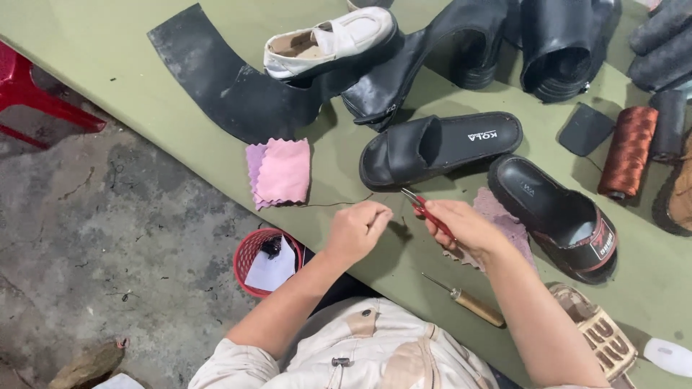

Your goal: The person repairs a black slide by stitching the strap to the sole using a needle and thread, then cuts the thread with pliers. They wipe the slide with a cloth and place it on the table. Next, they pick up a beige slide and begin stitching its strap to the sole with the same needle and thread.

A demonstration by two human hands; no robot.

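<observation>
Left hand (358, 229) pinches a dark thread (328, 204) over the table (144, 65) edge; right hand (465, 227) grips red snips (425, 209) beside it. Risk: slack thread may slip the blades, or the snips nick the pinching fingers.

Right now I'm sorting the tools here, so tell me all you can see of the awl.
The awl lies flat on the green table, near its front edge, below the right hand. It has a light wooden handle, a short metal collar and a thin dark needle pointing up-left. Nothing holds it; it lies slantwise, apart from both hands, beside the right forearm.
</observation>
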